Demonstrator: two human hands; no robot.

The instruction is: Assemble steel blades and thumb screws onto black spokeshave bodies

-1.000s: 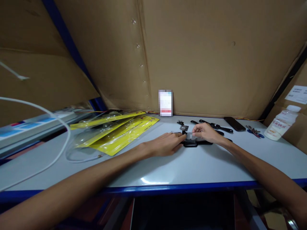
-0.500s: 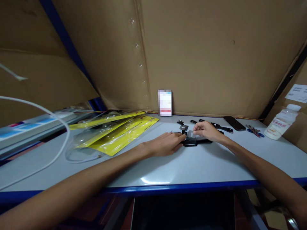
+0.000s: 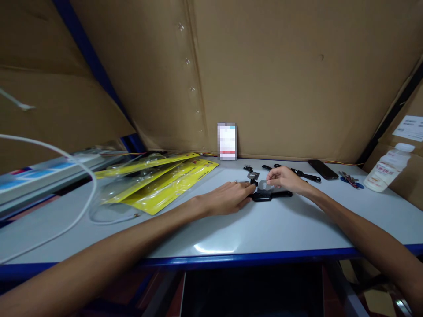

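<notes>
On the table, a black flat-headed tool with a handle (image 3: 280,194) lies with its wide head toward my left hand (image 3: 233,197). The fingers of that hand are together, their tips on a small black piece (image 3: 254,182) just above the tool's head; part of the piece is hidden. My right hand (image 3: 284,179) is closed in a pinch above the handle. From its fingertips a thin clear film (image 3: 264,185) reaches down toward the tool's head. Beyond the hands lie a small dark square piece (image 3: 253,175) and a small black part (image 3: 247,168).
Black handled tools (image 3: 307,176), a dark phone (image 3: 323,169), keys (image 3: 350,180) and a bottle (image 3: 386,169) stand or lie to the right. Yellow blister packs (image 3: 172,187) and a white cable (image 3: 87,193) are at left. A lit screen (image 3: 227,141) leans against the cardboard wall (image 3: 280,88).
My right hand has shifted very slightly, and more of the tool's handle shows beneath it. The left hand stays in place.
</notes>
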